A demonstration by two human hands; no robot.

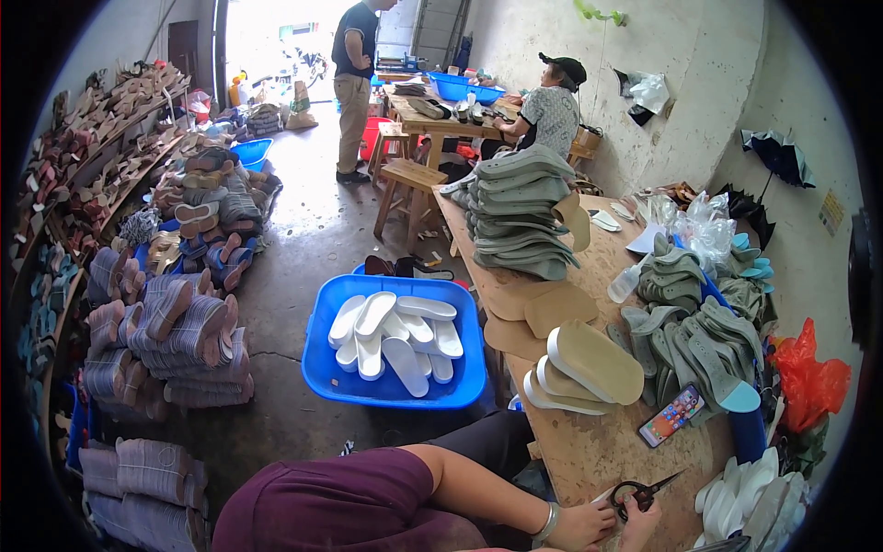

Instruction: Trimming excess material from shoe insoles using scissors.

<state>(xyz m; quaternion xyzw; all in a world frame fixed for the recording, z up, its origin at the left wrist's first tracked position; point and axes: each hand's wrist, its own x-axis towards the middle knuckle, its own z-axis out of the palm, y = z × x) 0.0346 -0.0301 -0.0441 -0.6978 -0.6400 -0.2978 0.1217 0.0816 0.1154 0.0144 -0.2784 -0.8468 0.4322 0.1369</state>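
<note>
Far left, I see sloping racks (120,115) crowded with shoes, too many for me to count. Beside them, bundled purple-grey soles (195,320) stand in stacks on the grey floor (294,230). Farther back, towards a bright doorway, sits one blue basin (251,158).

Next comes a larger blue tub (324,375), holding white soles (405,364): about a dozen, though they overlap and my count is rough. Beyond it are one standing person (353,78), two wooden stools (412,175) and a far table (418,110) bearing a blue tray (460,90). One seated person (549,110) in a dark cap is at that table.

A worn wooden bench (589,443) fills my right. On it are one tall pile of grey pieces (522,216), flat tan sheets (529,308) and three tan-topped soles (602,363) with white edges. At the near end, the left hand (581,528) has curled fingers; I cannot tell whether they grip anything. Just beside it, the right hand (641,524) has its fingers around the handles of one pair of black scissors (647,492), blades pointing right over the bench.

Farther right are one phone (671,416), heaped grey-green pieces (704,345), one red bag (809,373) and a pale wall (685,46).
</note>
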